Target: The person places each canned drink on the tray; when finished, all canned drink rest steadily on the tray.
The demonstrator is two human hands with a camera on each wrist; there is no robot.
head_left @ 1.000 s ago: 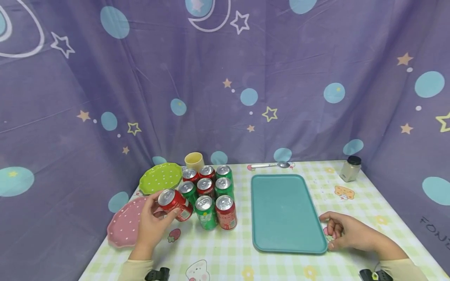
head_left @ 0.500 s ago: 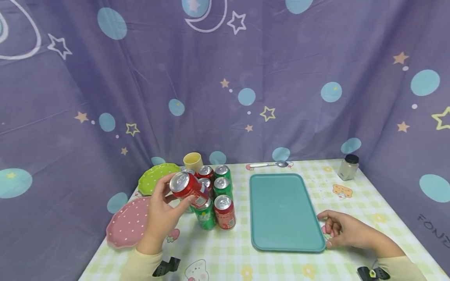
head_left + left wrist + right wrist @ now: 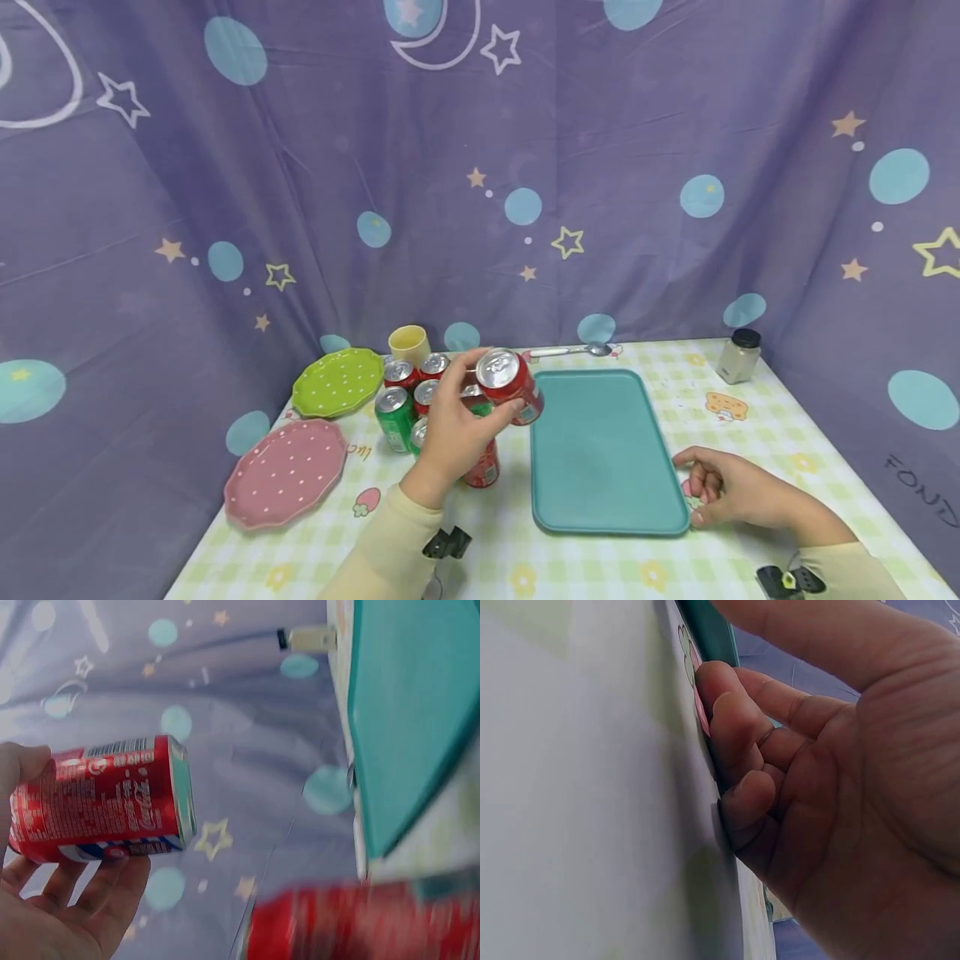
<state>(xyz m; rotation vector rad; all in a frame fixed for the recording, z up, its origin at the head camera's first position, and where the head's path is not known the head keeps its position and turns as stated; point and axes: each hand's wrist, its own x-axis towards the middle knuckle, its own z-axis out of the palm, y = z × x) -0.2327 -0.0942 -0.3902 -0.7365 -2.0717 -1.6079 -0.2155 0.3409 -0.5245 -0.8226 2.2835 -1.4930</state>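
My left hand (image 3: 459,429) holds a red Coca-Cola can (image 3: 510,383) in the air, tilted, by the left edge of the teal tray (image 3: 607,458). The left wrist view shows thumb and fingers around the can (image 3: 105,799), its print facing the camera. Behind that hand stand several red and green cans, partly hidden; a green can (image 3: 394,421) and a red can (image 3: 483,467) show at its sides. My right hand (image 3: 738,492) rests on the table at the tray's right edge, fingers loosely bent and holding nothing. Its index finger and thumb lie at or very near the rim.
A pink dotted plate (image 3: 285,475) and a green dotted plate (image 3: 337,383) lie at the left. At the back are a yellow cup (image 3: 409,343) and a spoon (image 3: 570,351). A black-lidded jar (image 3: 739,358) stands at the far right. Purple cloth surrounds the table.
The left hand has carried the red can up and to the right, from beside the pink plate, over the other cans, to the tray's left edge. The right hand has stayed put.
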